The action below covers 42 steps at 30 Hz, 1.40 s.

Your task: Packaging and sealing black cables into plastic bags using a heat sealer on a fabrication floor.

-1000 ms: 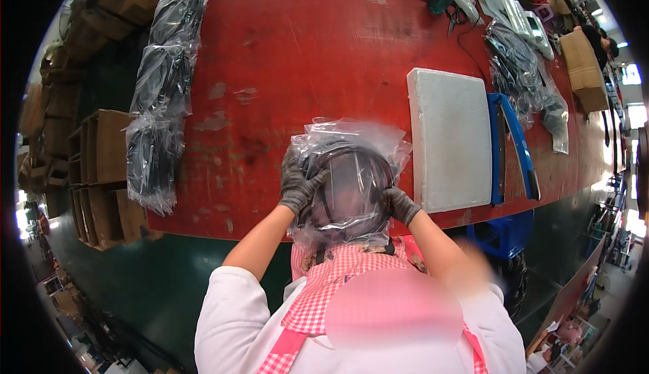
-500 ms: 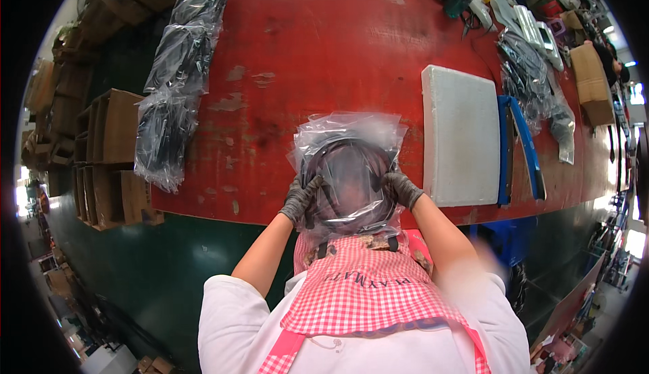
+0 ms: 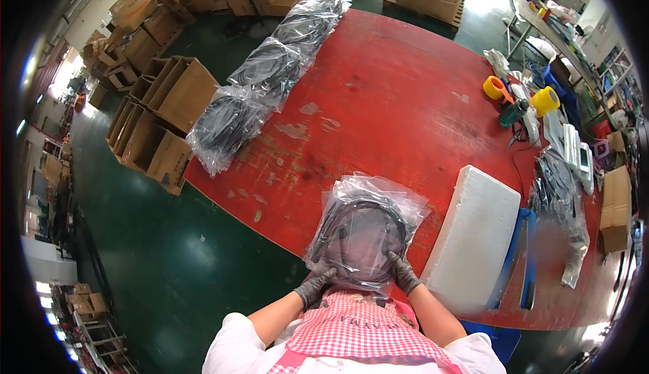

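Observation:
Clear plastic bags [image 3: 358, 235] with black coiled cables or hoses inside lie stacked at the near edge of the red table, up against my apron. My left hand [image 3: 315, 286], in a grey glove, grips the lower left side of the stack. On its right side, my right hand [image 3: 403, 272], gloved alike, holds on with the thumb on top of the plastic. The fingers under the bags are hidden. What exactly the coils are I cannot make out.
More bagged black coils [image 3: 274, 70] line the table's left edge. A white foam block [image 3: 473, 235] and a blue-edged frame [image 3: 524, 259] lie to the right. Yellow tape [image 3: 545, 101] and tools sit at the far right. Cardboard boxes [image 3: 162, 117] stand beyond the left edge.
My view has turned and tilted up, showing more of the room beyond the table. Both hands stay on the bagged coils; my left hand sits lower on the stack.

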Available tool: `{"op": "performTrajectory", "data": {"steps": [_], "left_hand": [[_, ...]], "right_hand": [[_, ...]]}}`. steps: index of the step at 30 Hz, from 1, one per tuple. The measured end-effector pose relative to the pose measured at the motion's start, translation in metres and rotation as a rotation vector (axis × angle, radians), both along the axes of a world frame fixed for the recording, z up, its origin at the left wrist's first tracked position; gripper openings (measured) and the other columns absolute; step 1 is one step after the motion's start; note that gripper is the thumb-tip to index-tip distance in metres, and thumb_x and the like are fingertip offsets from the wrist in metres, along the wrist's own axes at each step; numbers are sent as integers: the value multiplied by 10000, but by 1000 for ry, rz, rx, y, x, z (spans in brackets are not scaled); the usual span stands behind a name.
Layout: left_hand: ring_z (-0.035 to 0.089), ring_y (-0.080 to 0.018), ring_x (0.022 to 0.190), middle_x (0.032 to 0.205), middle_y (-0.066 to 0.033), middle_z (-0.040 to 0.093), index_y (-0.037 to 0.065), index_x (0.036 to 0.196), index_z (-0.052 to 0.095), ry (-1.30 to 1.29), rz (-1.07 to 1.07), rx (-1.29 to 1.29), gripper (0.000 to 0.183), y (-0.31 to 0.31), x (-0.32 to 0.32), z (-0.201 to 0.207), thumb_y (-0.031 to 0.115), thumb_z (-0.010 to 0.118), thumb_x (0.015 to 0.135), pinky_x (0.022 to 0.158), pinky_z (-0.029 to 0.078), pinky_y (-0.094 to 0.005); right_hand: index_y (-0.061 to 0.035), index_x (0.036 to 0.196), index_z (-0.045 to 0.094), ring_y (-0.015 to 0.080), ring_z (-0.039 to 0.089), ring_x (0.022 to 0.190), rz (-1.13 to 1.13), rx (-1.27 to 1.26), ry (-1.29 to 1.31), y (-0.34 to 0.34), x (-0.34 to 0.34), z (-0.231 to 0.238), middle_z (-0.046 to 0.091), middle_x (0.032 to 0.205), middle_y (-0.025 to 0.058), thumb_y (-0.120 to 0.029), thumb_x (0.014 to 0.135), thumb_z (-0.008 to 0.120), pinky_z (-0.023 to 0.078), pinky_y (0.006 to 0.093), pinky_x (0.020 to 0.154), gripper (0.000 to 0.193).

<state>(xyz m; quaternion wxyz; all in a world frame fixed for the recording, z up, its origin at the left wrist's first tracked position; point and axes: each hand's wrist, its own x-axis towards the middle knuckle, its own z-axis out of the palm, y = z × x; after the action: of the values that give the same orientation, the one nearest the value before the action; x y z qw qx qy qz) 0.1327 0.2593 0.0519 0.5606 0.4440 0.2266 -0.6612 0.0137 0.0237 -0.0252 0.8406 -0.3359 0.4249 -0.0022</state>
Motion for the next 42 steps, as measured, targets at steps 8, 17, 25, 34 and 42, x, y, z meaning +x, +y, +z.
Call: {"op": "performTrajectory", "data": {"steps": [8, 17, 25, 34, 42], "left_hand": [[482, -271, 1030, 1157, -71, 515, 127, 1124, 488, 317, 344, -199, 531, -40, 11, -63, 404, 678, 713, 871, 402, -452], [512, -237, 1043, 1071, -20, 568, 177, 1099, 525, 51, 305, -425, 444, -106, 185, -74, 362, 675, 724, 799, 452, -520], [567, -214, 917, 985, -50, 591, 111, 988, 569, -34, 570, -407, 329, -241, 376, -104, 284, 684, 734, 691, 521, -388], [539, -127, 779, 901, 27, 593, 167, 952, 577, -139, 716, -302, 330, -427, 551, -112, 243, 735, 672, 508, 429, -307], [472, -210, 979, 1091, -3, 532, 175, 1096, 531, -184, 700, -338, 488, -563, 684, -115, 355, 703, 676, 784, 376, -501]], "right_hand": [[-132, 988, 534, 201, 581, 826, -64, 119, 10, -12, 49, -18, 593, 917, 46, -307, 771, 601, 499, 345, 730, 288], [-96, 1065, 532, 249, 566, 924, -9, 150, -64, -85, 241, 7, 591, 1020, 86, -383, 750, 626, 465, 427, 824, 436], [-86, 1111, 514, 240, 562, 929, -336, 151, -326, -171, 409, 7, 582, 1048, 83, -492, 799, 529, 457, 397, 832, 512], [-72, 1297, 339, 346, 194, 1283, 578, -1871, 560, -101, 385, -48, 283, 1363, 156, -436, 799, 480, 104, 492, 1047, 633], [-88, 1310, 324, 329, 144, 1308, 664, -1772, 621, -104, 392, -40, 220, 1398, 137, -448, 784, 499, 86, 482, 1053, 661]]}}
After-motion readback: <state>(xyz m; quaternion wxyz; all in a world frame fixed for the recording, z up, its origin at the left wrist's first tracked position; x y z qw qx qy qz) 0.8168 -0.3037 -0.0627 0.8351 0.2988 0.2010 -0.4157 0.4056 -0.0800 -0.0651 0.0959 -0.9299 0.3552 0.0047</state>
